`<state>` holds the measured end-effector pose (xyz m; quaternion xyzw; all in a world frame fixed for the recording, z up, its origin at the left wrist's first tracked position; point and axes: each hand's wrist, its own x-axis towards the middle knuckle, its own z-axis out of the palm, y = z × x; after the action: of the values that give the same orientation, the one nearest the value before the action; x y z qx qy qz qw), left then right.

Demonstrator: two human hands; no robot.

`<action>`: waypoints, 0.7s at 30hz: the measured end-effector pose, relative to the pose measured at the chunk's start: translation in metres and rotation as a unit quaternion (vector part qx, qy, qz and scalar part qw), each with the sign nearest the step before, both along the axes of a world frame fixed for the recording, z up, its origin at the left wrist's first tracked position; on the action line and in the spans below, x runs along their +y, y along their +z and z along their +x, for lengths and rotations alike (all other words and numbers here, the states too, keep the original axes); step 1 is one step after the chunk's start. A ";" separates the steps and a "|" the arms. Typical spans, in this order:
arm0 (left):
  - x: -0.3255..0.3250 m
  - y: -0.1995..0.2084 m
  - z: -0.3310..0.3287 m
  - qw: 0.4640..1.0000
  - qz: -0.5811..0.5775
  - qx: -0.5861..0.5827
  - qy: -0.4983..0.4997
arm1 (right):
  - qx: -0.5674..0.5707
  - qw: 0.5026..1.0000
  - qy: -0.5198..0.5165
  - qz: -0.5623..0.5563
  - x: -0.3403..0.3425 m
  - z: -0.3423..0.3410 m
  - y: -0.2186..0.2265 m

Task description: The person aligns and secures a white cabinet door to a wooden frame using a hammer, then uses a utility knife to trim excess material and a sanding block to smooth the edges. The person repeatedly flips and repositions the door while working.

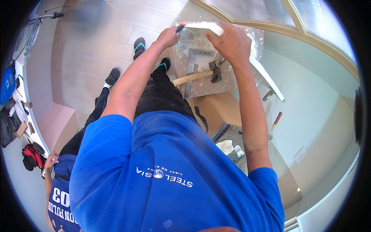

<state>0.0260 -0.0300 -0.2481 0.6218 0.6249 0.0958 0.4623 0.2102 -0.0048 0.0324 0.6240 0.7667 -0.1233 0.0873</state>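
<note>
My left hand [169, 37] is closed around the black-and-red handle [180, 28] of a small tool, against the left end of a long white panel edge [199, 25]. What kind of tool it is does not show. My right hand [233, 43] grips the white panel near its middle, with the thumb on the near side. A metal hinge [267, 95] hangs near the panel's right end. Beneath my hands is a paint-spattered board [232, 83]. On it lie a metal try square [190, 62] and a claw hammer [195, 77] with a wooden handle.
A co-worker in a blue jersey [63, 185] is at the left, near a ledge with tools. A red-handled tool [276, 120] leans by the right wall, near a socket [300, 154]. A small white bottle [239, 150] stands low at right. A framed glass panel [266, 13] borders the far right.
</note>
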 end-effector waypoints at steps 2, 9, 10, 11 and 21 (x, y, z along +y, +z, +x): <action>0.004 0.005 0.000 1.000 -0.017 0.008 -0.010 | 0.004 1.000 -0.005 0.000 -0.001 -0.001 0.001; 0.010 0.002 0.007 0.998 -0.056 0.007 -0.002 | 0.009 1.000 -0.007 -0.011 -0.002 -0.003 -0.001; 0.009 0.002 0.007 0.997 -0.071 0.009 -0.002 | 0.011 1.000 -0.001 -0.004 -0.003 -0.003 -0.002; 0.006 0.004 0.008 0.998 -0.052 -0.002 0.022 | 0.010 1.000 -0.001 0.000 -0.003 -0.001 -0.003; 0.011 0.045 -0.007 0.992 -0.113 0.057 -0.028 | 0.016 0.999 0.021 0.043 0.004 0.002 -0.002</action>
<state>0.0186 -0.0187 -0.2031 0.5873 0.6393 -0.0244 0.4958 0.2122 -0.0003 0.0309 0.6093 0.7853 -0.0980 0.0504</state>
